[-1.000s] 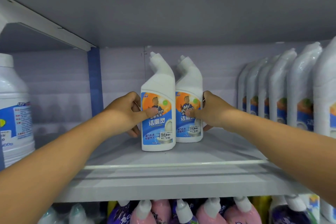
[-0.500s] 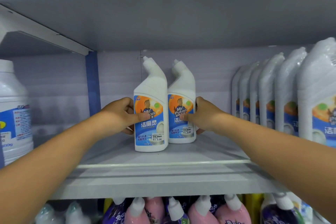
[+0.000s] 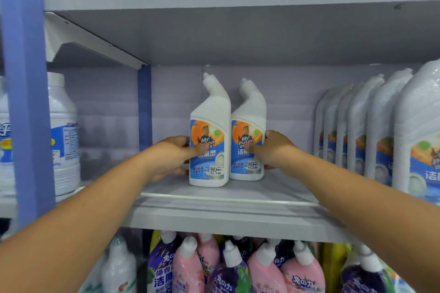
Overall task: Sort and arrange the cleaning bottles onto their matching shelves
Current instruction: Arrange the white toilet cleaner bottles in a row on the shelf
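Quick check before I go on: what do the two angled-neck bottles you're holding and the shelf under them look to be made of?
The two white angled-neck toilet-cleaner bottles look like opaque moulded plastic with a dull satin finish and soft highlights; their blue-and-orange labels seem glossy printed film. The pale grey shelf appears to be painted sheet metal, judging by its smooth folded front lip, though I can't be sure.

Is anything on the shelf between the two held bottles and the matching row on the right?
Nothing visible. The left hand grips the left bottle and the right hand grips the right bottle. Only bare shelf lies between them and the wrapped row of same-label bottles.
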